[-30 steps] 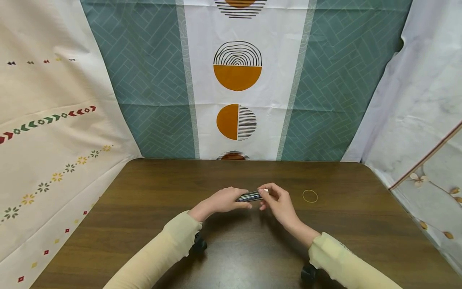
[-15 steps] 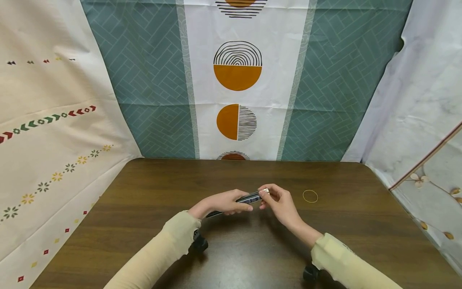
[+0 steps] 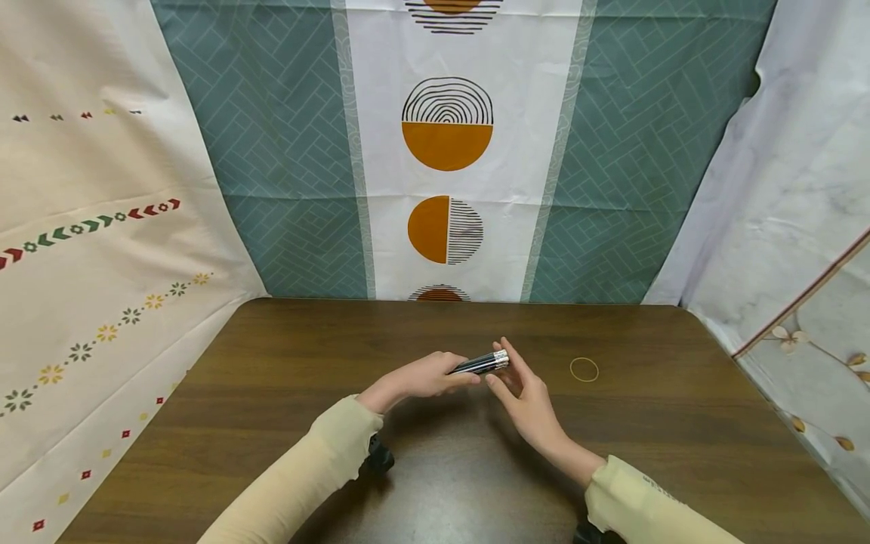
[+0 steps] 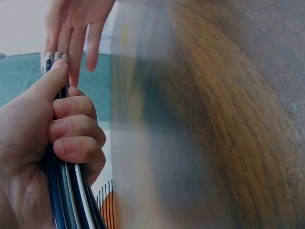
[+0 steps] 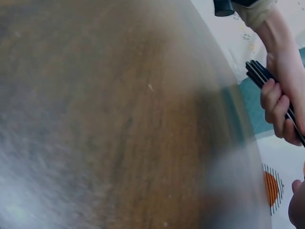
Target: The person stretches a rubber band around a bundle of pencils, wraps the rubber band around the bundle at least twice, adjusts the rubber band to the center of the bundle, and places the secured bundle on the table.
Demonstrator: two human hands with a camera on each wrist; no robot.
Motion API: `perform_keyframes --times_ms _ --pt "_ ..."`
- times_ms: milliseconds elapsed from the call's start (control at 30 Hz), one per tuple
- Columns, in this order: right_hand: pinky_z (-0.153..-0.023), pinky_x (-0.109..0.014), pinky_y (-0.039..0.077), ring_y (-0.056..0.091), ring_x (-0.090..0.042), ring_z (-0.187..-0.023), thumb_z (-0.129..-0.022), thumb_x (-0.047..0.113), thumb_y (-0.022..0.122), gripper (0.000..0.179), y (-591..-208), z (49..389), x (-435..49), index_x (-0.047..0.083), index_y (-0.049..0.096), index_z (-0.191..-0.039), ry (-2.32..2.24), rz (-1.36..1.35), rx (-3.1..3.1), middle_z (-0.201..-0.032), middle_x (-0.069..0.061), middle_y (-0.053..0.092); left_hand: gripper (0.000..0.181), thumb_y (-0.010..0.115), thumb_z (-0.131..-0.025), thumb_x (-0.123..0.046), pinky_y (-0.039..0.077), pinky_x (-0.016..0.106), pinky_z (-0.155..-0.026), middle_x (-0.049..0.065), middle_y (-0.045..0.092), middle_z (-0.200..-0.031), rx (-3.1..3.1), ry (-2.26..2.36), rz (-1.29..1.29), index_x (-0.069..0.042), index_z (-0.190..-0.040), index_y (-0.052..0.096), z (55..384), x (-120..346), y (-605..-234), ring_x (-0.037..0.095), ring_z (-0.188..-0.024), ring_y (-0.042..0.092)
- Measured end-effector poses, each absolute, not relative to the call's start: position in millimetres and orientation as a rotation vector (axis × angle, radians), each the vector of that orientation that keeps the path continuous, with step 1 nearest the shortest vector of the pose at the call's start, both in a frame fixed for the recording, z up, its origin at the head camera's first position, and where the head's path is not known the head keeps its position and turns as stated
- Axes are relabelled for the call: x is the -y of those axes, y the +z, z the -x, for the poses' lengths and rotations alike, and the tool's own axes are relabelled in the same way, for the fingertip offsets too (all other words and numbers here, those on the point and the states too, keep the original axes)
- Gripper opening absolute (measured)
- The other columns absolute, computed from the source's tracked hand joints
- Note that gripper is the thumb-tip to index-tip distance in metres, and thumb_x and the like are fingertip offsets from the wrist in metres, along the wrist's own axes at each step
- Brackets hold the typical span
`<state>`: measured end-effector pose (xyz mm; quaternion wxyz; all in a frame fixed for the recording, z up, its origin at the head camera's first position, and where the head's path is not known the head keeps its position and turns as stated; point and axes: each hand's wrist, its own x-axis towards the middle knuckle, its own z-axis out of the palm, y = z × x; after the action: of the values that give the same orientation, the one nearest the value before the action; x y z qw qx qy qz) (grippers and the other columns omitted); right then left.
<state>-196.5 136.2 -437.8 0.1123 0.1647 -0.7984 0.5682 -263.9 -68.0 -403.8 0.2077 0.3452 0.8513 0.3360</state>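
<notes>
A bundle of dark pencils (image 3: 479, 364) with white stripes and silvery ends lies in my left hand (image 3: 427, 375), held above the table. The left wrist view shows fingers and thumb curled round the pencils (image 4: 71, 191), their silvery ends level with the thumb tip. My right hand (image 3: 526, 397) is at those ends, its fingers extended behind them and the thumb apart below. From the right wrist, the other ends of the pencils (image 5: 258, 71) stick out past the left hand (image 5: 281, 107); only a bit of the right hand (image 5: 298, 210) shows.
A thin yellow rubber band (image 3: 584, 369) lies in a loop on the brown wooden table (image 3: 326, 332), right of my hands. Patterned cloths (image 3: 292, 151) hang behind the table and along both sides. Dark wrist devices (image 3: 378, 455) sit under the sleeves.
My right fingers have let go of the pencil ends and straightened beside them. In the left hand, the bundle has turned and risen slightly, its silvery ends now in plain sight.
</notes>
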Motion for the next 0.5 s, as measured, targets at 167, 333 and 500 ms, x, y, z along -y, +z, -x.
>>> perform_keyframes --times_ms 167,333,500 --pt "-0.102 -0.048 0.047 0.055 -0.029 -0.131 -0.095 0.014 0.066 0.074 -440.4 191.3 -135.1 0.018 0.025 -0.157 1.545 -0.503 2.427 -0.156 -0.011 0.042 0.033 0.055 -0.101 -0.036 0.036 0.022 -0.052 -0.005 0.044 -0.063 -2.379 0.895 -0.965 -0.004 -0.103 0.064 264.8 70.2 -402.3 0.008 -0.053 0.040" --pt "-0.103 -0.051 0.046 0.054 -0.032 -0.132 -0.094 0.012 0.067 0.079 -440.4 189.5 -135.1 0.015 0.021 -0.158 1.455 -0.534 2.473 -0.158 -0.011 0.038 0.035 0.055 -0.101 -0.035 0.036 0.022 -0.052 -0.005 0.044 -0.062 -2.385 0.863 -0.974 -0.002 -0.102 0.064 264.6 71.0 -401.0 0.008 -0.052 0.040" --pt "-0.102 -0.050 0.046 0.054 -0.036 -0.131 -0.092 0.007 0.066 0.081 -443.0 190.6 -135.7 0.010 0.019 -0.158 1.370 -0.571 2.464 -0.159 -0.015 0.036 0.034 0.055 -0.101 -0.035 0.036 0.022 -0.052 -0.005 0.044 -0.063 -2.385 0.856 -0.984 -0.002 -0.102 0.064 265.4 69.7 -400.3 0.008 -0.053 0.040"
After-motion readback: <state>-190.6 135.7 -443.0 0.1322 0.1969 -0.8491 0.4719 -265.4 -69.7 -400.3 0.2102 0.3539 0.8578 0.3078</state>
